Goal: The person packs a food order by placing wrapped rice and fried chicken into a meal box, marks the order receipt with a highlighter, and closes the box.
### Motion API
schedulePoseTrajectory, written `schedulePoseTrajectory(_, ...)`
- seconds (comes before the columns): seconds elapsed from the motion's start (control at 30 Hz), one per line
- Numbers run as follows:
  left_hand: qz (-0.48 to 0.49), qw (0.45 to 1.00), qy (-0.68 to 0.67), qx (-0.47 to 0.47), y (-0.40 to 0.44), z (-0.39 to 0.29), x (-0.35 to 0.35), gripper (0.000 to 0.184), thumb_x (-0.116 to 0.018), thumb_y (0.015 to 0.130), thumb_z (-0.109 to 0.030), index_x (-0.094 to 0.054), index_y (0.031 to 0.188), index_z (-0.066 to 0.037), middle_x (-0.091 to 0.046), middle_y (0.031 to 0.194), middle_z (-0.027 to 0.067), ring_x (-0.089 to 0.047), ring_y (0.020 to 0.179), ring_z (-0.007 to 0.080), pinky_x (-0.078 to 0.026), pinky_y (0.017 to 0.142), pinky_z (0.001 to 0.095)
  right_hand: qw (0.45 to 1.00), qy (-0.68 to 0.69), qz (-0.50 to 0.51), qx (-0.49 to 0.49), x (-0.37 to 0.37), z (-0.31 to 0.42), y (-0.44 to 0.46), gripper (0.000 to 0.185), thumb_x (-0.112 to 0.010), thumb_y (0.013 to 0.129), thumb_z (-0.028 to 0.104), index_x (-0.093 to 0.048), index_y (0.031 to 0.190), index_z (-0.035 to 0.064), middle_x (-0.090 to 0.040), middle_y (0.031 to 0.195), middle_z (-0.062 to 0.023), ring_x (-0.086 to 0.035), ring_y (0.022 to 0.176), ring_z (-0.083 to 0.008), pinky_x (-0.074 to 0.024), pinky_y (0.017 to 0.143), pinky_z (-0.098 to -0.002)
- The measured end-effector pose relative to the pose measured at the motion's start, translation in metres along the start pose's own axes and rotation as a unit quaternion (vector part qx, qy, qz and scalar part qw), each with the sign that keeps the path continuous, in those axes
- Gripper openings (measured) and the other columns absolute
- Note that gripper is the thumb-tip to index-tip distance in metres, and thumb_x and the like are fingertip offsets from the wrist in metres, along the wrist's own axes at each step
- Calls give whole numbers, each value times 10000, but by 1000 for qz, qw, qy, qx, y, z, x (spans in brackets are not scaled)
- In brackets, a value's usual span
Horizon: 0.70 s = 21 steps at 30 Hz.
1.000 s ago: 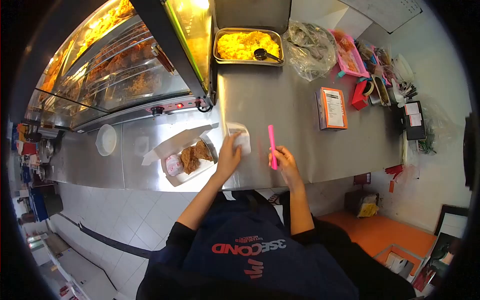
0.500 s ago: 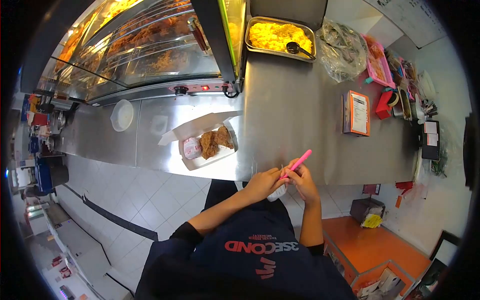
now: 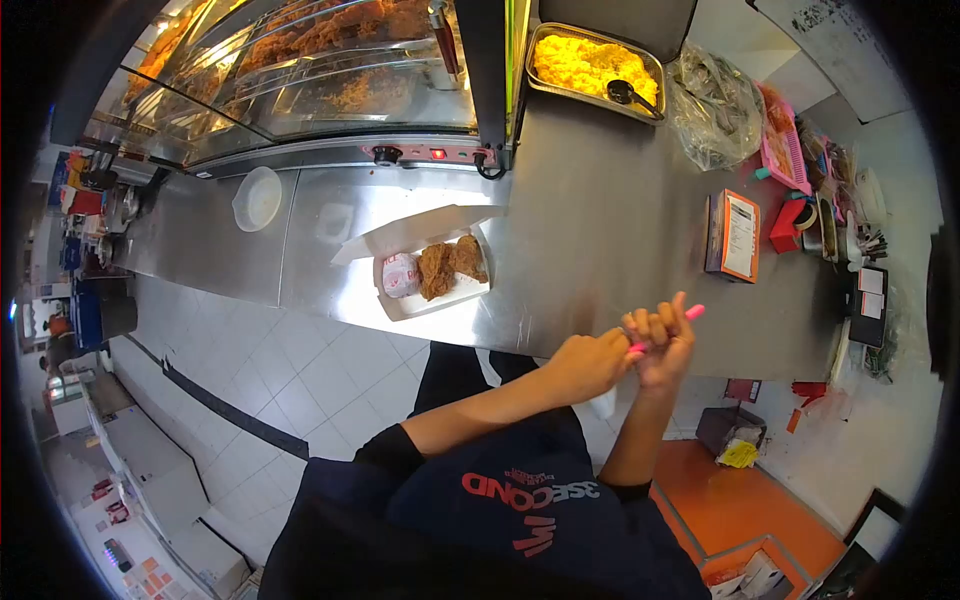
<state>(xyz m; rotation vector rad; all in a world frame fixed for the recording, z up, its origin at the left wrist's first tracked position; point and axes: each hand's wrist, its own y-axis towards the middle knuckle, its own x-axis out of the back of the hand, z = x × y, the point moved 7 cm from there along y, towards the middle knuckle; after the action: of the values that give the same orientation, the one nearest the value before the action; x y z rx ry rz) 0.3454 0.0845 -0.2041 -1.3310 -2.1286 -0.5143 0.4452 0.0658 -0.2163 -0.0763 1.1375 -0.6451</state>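
Note:
My right hand (image 3: 660,345) is curled around a slim pink pen-shaped thing (image 3: 695,312), with one finger raised. Pink shows on both sides of the fingers. Against it, my left hand (image 3: 590,363) is closed near the pink end; what its fingers hold is hidden. A small white thing (image 3: 603,403) shows below the hands, too covered to name. On the counter to the left, an open white carton (image 3: 440,308) contains fried chicken pieces (image 3: 437,272) and a round wrapped bundle (image 3: 401,275).
A heated glass cabinet (image 3: 330,150) of fried food stands behind the steel counter (image 3: 570,220). A tray (image 3: 600,98) of yellow food has a black ladle (image 3: 632,95). Right are a plastic bag (image 3: 715,110), an orange box (image 3: 735,237) and a pink basket (image 3: 787,155). A white bowl (image 3: 258,198) sits left.
Both hands have moved up and right, over the counter edge, with the pink thing. My right fingers have curled further around it. The view has shifted slightly.

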Motion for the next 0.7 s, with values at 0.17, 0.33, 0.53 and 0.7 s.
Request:
schedulePoseTrajectory(0.17,-37,995,6,-90,17,-54,3,249,-545,907,-275,-577,943,-31,-555,854,120,-590,574,282,-471,458,365,991,21,91,92,-22,57,-27,488,-355,1021,305,-272,560,167,-140,455,26,-181,468,-129,-325,626,-314)
schedulePoseTrajectory(0.33,76,988,9,-138,-34,-45,-29,283,-473,950,-326,-551,926,-55,-547,858,136,-618,668,312,-488,514,390,917,150,137,342,68,242,-115,456,-349,997,188,-270,553,120,-196,501,21,-230,528,-112,-310,742,-327)
schedulePoseTrajectory(0.53,-18,977,-154,150,-25,74,13,320,-451,979,-325,-525,950,-15,-544,810,191,-582,732,378,-457,662,438,867,2,202,455,16,247,-162,393,-463,959,210,-375,589,108,-427,659,-55,-464,689,-158,-352,931,-420)
schedulePoseTrajectory(0.7,-154,977,-102,103,21,114,6,224,-523,951,-224,-528,1027,-14,-515,891,177,-561,702,325,-448,623,398,962,20,47,268,9,106,-59,491,-505,907,520,-542,860,32,-513,909,-127,-526,834,-253,-456,765,-376)
